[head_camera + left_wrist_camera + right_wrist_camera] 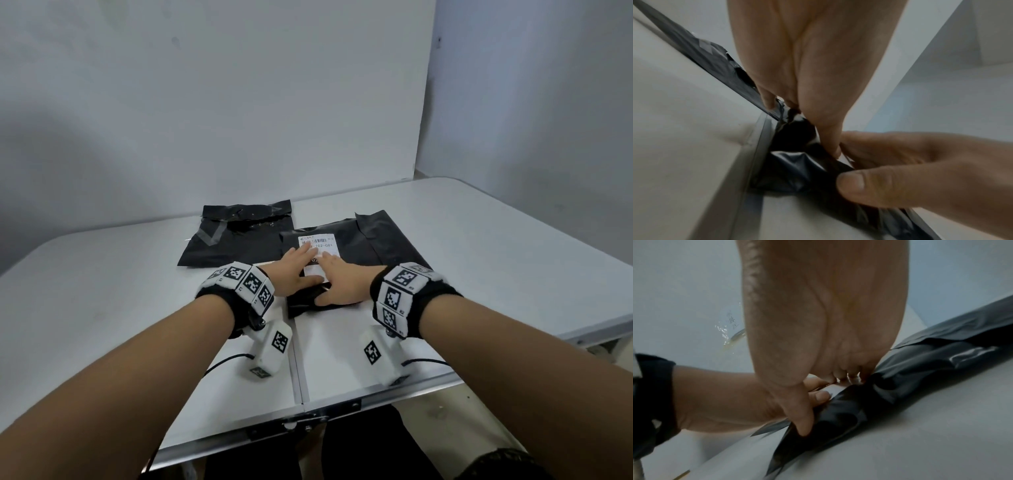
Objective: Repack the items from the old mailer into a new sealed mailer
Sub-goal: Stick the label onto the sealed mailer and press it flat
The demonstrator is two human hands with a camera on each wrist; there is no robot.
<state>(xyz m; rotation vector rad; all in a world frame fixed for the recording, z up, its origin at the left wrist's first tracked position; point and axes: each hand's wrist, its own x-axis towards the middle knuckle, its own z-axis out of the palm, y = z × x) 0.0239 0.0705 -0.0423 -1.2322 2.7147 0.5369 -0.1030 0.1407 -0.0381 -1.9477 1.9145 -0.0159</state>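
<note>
A black mailer (376, 240) with a white shipping label (320, 241) lies in the middle of the white table (479, 240). Both hands lie flat on it, side by side. My left hand (296, 270) presses straight fingers on the label's left part, and my right hand (337, 279) presses on its right part. In the left wrist view my left hand (813, 65) bears down on crinkled black plastic (793, 170), with the right thumb (851, 181) on it. In the right wrist view my right hand (828, 305) pushes its thumb onto the mailer (920, 366) beside the left hand (719, 394). A torn, taped black mailer (239, 236) lies flat at the back left.
The table is a folding one with a seam (298, 359) running from the front edge towards the mailers. A grey wall stands close behind it. The table's right edge (582, 329) slants away near my right forearm. Cables trail from both wrist cameras.
</note>
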